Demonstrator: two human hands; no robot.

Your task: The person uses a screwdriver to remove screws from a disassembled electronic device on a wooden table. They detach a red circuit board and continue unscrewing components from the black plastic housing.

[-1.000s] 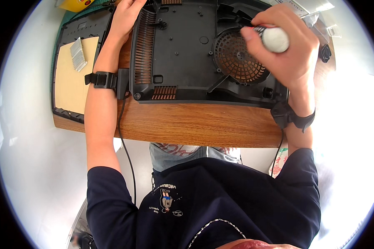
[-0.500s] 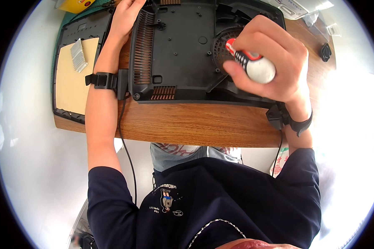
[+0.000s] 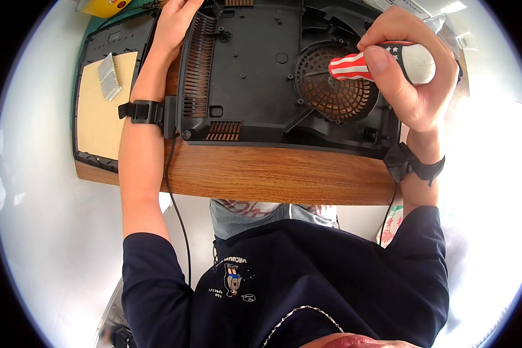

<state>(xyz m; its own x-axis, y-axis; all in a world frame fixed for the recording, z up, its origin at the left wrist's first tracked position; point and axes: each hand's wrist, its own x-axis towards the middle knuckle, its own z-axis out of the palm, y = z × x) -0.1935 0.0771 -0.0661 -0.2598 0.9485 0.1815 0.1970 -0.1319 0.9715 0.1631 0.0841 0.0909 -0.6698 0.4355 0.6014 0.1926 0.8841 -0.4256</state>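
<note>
A large black plastic housing (image 3: 258,95) lies on the table, with slotted vents along its left side and a round grille (image 3: 356,95) at the right. My right hand (image 3: 414,75) is closed around the handle of a screwdriver (image 3: 351,66), which has red and white stripes, white stars and a pale rounded end. The handle tilts over the grille, its narrow end pointing left; the tip is hard to make out. At the housing's far left edge, my left hand (image 3: 177,26) bends its fingers toward the corner and seems to grip it; the picture's upper edge cuts off the fingertips.
Left of the housing lies a black frame (image 3: 107,42) with a tan panel (image 3: 95,127), a silver finned metal piece (image 3: 108,78) on it. A yellow object (image 3: 103,7) stands at the far left. The table's wooden front edge (image 3: 272,174) runs nearest me. Cables hang from both wrist straps.
My right hand has swung right with the screwdriver, tipping its handle sideways and uncovering the round grille. The housing has shifted very slightly. My left hand stays in place.
</note>
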